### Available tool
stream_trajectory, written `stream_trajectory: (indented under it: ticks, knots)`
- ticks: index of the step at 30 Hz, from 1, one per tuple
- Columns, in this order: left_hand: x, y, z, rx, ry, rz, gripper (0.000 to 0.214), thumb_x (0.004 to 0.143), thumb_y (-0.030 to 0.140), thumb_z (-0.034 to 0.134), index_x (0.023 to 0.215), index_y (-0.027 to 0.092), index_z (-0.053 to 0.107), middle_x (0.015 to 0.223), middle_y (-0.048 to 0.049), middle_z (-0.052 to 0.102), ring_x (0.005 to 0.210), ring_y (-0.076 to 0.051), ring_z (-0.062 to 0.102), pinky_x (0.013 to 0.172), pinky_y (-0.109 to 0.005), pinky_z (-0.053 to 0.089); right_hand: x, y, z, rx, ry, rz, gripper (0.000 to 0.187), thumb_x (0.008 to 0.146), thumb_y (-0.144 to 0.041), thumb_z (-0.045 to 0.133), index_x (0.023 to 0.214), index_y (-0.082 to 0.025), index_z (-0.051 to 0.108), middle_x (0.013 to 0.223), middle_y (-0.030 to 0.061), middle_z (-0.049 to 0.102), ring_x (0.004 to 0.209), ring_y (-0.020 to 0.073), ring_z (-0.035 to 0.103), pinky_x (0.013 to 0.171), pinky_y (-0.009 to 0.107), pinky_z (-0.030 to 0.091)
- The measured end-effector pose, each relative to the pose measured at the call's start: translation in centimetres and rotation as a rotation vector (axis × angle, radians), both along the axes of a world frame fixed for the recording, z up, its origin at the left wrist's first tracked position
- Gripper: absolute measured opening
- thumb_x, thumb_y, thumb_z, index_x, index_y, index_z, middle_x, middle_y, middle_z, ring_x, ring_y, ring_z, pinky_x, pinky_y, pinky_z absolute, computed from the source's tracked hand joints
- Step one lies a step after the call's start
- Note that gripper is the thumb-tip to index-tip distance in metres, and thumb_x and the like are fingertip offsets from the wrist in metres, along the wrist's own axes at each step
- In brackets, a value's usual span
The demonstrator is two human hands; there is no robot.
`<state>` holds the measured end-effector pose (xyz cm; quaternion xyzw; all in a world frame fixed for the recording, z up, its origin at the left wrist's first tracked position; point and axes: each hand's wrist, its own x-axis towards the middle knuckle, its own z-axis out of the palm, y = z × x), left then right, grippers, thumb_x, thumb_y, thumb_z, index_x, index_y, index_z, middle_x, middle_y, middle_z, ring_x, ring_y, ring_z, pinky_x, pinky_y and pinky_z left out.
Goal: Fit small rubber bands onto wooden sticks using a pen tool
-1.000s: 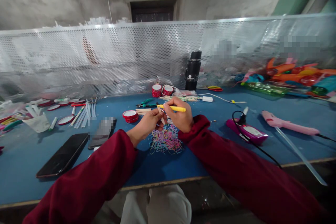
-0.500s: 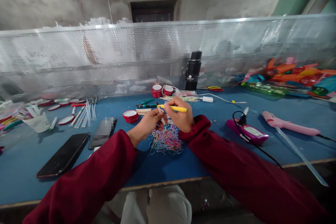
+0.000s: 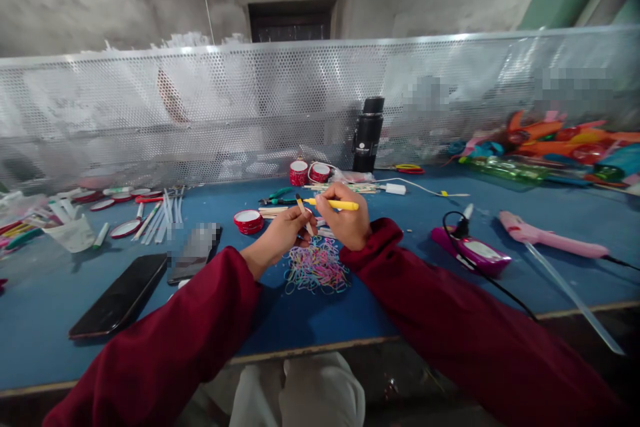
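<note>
Between its fingertips, my left hand (image 3: pixel 280 235) pinches a flat wooden craft stick (image 3: pixel 302 207), tilted upward, its top end dark. My right hand (image 3: pixel 353 221) is closed around a yellow marker pen (image 3: pixel 340 205), whose tip points left at the stick, close to its dark end. Whether tip and stick touch, I cannot tell. Under both hands lies a loose pile of small coloured rubber bands (image 3: pixel 317 268). Just behind my left hand are more wooden sticks (image 3: pixel 273 212) and a red-edged round roll (image 3: pixel 249 220).
Two phones, one black (image 3: pixel 120 295), lie at left near a white cup of pens (image 3: pixel 73 233). A black thermos (image 3: pixel 369 137) stands at the perforated metal screen (image 3: pixel 215 107). At right are a purple device (image 3: pixel 473 252) with a cable and a pink glue gun (image 3: pixel 555 237).
The marker pen has shifted slightly right, away from the stick's dark end. More of that end shows above my left fingers. Both arms stay nearly in place.
</note>
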<state>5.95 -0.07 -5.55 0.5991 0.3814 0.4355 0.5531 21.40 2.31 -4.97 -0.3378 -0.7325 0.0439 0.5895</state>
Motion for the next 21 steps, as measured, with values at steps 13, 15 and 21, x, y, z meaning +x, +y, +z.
stream_trajectory:
  ticks: [13, 15, 21]
  knots:
    - [-0.4, 0.8, -0.1, 0.116, 0.089, 0.03, 0.024, 0.093, 0.031, 0.044, 0.081, 0.015, 0.057, 0.067, -0.0005, 0.057, 0.05, -0.006, 0.046, 0.046, -0.018, 0.03, -0.1, 0.8, -0.4, 0.023, 0.011, 0.04, 0.017, 0.09, -0.039, 0.056, 0.094, -0.023, 0.063, 0.082, 0.0018, 0.069, 0.068, 0.0157, 0.062, 0.063, 0.028, 0.047]
    - [-0.7, 1.0, -0.2, 0.176, 0.095, 0.027, 0.026, 0.094, 0.033, 0.043, 0.079, 0.015, 0.056, 0.068, -0.0005, 0.057, 0.051, -0.006, 0.046, 0.047, -0.018, 0.032, -0.1, 1.1, -0.7, -0.013, 0.009, 0.096, 0.023, 0.093, -0.041, 0.052, 0.102, -0.023, 0.063, 0.082, 0.0022, 0.07, 0.067, 0.0162, 0.064, 0.063, 0.029, 0.049]
    - [-1.0, 1.4, -0.2, 0.164, 0.109, 0.036, 0.026, 0.095, 0.032, 0.036, 0.082, 0.016, 0.052, 0.074, -0.0036, 0.064, 0.053, -0.008, 0.057, 0.046, -0.018, 0.036, 0.0, 2.3, -1.5, -0.136, 0.022, 0.118, 0.029, 0.093, -0.047, 0.049, 0.101, -0.023, 0.063, 0.071, 0.0009, 0.068, 0.059, 0.0167, 0.065, 0.058, 0.029, 0.05]
